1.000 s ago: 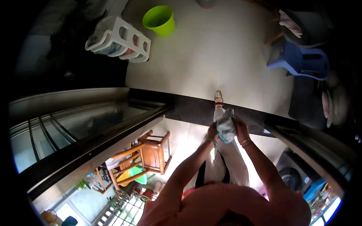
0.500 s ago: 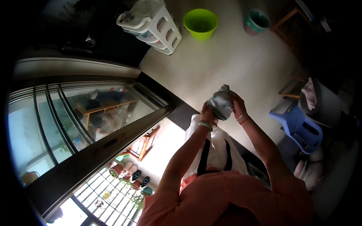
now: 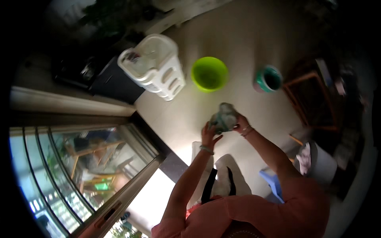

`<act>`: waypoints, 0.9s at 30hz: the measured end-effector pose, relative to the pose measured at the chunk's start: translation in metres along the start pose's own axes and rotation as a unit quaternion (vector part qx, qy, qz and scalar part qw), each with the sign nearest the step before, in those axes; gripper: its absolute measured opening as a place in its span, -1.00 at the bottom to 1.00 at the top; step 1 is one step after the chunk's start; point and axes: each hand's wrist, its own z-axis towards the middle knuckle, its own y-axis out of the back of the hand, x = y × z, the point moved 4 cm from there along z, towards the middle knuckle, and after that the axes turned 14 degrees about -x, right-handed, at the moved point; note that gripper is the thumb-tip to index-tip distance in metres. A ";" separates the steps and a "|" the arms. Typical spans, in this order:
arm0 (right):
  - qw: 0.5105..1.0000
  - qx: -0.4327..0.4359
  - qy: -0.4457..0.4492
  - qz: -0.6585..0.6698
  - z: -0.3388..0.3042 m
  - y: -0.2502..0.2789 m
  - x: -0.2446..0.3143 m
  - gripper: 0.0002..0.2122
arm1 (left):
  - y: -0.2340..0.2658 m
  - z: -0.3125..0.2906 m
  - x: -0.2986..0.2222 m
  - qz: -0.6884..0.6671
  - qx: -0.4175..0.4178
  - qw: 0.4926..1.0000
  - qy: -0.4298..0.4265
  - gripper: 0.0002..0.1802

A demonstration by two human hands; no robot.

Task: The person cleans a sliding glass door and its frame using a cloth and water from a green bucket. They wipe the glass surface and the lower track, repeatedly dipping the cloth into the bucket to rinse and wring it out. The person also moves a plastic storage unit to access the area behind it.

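In front of me, above the floor, I hold a crumpled grey-green bundle (image 3: 225,118); it looks like soft cloth or thin plastic, though blur hides which. My right hand (image 3: 241,123) grips its right side, fingers partly hidden behind it. My left hand (image 3: 208,137) is at its lower left, fingers against the edge and thumb sticking out apart. Beyond the bundle, a bright green basin (image 3: 209,74) stands on the floor.
A white plastic shelf rack (image 3: 172,77) stands left of the basin, a green-lined bin (image 3: 268,79) right of it. A sliding glass door frame (image 3: 131,184) runs along my left. At right are a wooden frame (image 3: 311,101), a grey tub (image 3: 323,164) and a blue plastic stool (image 3: 272,183).
My view has shifted, so the basin, rack and bin sit lower in the picture and the stool is mostly covered. The left thumb now stands away from the bundle, which stays in my hands.
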 end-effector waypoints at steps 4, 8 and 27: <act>0.995 -0.096 -0.027 -0.008 0.046 0.006 0.050 -0.75 | -0.032 0.019 -0.031 -0.023 -0.005 1.000 0.003 -0.36; 0.993 -0.063 -0.027 -0.099 0.139 0.020 0.094 -0.70 | -0.037 0.050 -0.065 -0.080 -0.040 0.995 0.043 -0.42; 0.950 -0.047 0.001 -0.310 0.383 -0.131 0.178 -0.32 | 0.031 0.187 -0.187 -0.338 -0.302 0.883 -0.124 -0.47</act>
